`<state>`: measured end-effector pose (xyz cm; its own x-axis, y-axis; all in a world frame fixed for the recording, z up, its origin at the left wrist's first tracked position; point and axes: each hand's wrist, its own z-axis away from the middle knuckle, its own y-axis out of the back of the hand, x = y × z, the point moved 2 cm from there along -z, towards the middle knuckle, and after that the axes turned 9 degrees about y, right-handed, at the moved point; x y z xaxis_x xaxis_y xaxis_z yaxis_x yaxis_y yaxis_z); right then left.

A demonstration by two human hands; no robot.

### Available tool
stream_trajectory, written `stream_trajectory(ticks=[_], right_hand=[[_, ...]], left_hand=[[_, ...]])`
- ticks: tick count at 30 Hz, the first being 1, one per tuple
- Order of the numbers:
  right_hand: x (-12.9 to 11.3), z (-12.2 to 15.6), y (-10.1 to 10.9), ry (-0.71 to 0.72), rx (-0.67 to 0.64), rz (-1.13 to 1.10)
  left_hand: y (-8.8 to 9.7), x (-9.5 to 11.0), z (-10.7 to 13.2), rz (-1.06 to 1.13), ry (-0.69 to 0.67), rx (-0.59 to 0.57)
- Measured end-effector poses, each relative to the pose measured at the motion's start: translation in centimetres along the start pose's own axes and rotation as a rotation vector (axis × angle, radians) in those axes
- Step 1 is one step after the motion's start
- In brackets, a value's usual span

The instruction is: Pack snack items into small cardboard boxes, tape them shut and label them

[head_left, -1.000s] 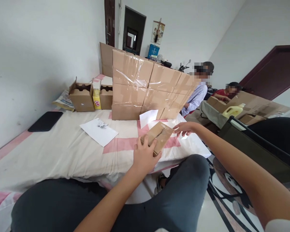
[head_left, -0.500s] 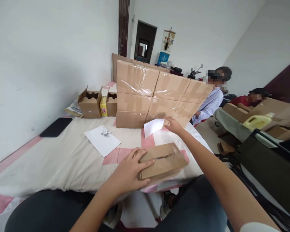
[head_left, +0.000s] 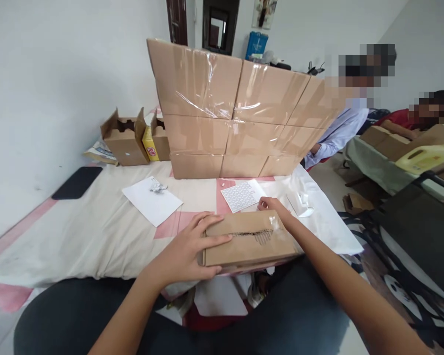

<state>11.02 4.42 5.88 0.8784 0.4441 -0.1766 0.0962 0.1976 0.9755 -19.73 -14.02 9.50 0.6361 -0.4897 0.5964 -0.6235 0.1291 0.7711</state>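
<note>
The left hand (head_left: pixel 194 244) is clamped on the left end of a small cardboard box (head_left: pixel 247 249), fingers spread over its torn top and thumb at its near edge. Past the box's far side, the right hand (head_left: pixel 273 204) has its fingers curled beside a printed label sheet (head_left: pixel 240 195); whether they pinch anything, I cannot tell. Right of that hand lies a curled white strip (head_left: pixel 302 204). Beyond both hands stands a taped cardboard panel (head_left: pixel 196 135); white paper (head_left: pixel 150 204) lies beyond the left hand, to its left.
</note>
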Motion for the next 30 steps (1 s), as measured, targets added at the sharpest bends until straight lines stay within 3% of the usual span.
stream_trajectory(ticks=[3, 6, 8, 10, 13, 16, 19, 24, 27, 29, 30], right_hand=[[1.2, 0.3, -1.1, -0.162, 0.114, -0.036], [1.3, -2.0, -1.5, -0.283, 0.178, -0.094], [1.1, -3.6, -1.6, -0.327, 0.183, -0.157], [1.0, -4.6, -1.7, -0.335, 0.201, -0.230], [1.0, -5.1, -2.1, -0.342, 0.252, -0.366], [1.3, -4.9, -2.4, -0.368, 0.307, -0.553], [1.7, -4.4, -1.6, -0.368, 0.406, -0.796], [1.8, -0.9, 2.6, -0.294, 0.669, -1.146], [1.1, 3.4, 4.1, -0.191, 0.789, -1.285], [0.4, 6.4, 4.3, -0.111, 0.879, -1.437], [0.0, 7.7, 4.2, -0.076, 0.921, -1.507]], left_hand=[[0.5, -0.1, -0.4, -0.037, -0.001, 0.008], [0.5, 0.2, -0.2, -0.086, -0.012, 0.021], [-0.4, 0.5, 0.4, -0.097, -0.021, 0.076], [-2.2, 0.9, 1.5, -0.080, 0.000, 0.216], [-5.6, 1.1, 3.0, -0.052, 0.147, 0.543], [-7.5, 0.9, 3.2, -0.101, 0.228, 0.666], [-6.8, -0.4, 1.9, -0.164, 0.224, 0.642], [-2.3, -2.0, -0.2, -0.323, 0.209, 0.612], [-1.0, 0.6, -1.2, -0.320, 0.126, 0.835], [-1.7, 3.8, -2.7, -0.273, 0.021, 0.978], [-2.5, 5.6, -3.9, -0.237, -0.043, 0.992]])
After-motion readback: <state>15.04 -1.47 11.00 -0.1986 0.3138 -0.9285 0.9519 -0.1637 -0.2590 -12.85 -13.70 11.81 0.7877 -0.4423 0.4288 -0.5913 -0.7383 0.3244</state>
